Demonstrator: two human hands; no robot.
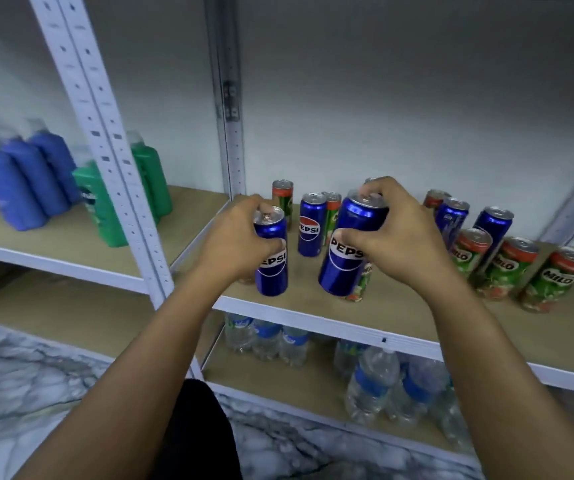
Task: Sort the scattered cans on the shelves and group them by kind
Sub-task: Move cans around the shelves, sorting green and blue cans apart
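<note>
Currently I log both hands on slim blue Pepsi cans at the front of the tan, wood-grain shelf (400, 308), which sits on white perforated metal uprights. My left hand (235, 237) curls round the left Pepsi can (271, 261), thumb on its label; that can stands upright on the board. My right hand (398, 233) grips the larger-looking Pepsi can (346, 258) near its silver lid, and the can tilts, its base close to the shelf edge. Glossy cylinders both, white-banded logos legible. Behind stands a third Pepsi can (311, 225) and, to the right, three green Milo cans (509, 268) with red tops. Clear plastic water bottles (370, 384) occupy the shelf below.
</note>
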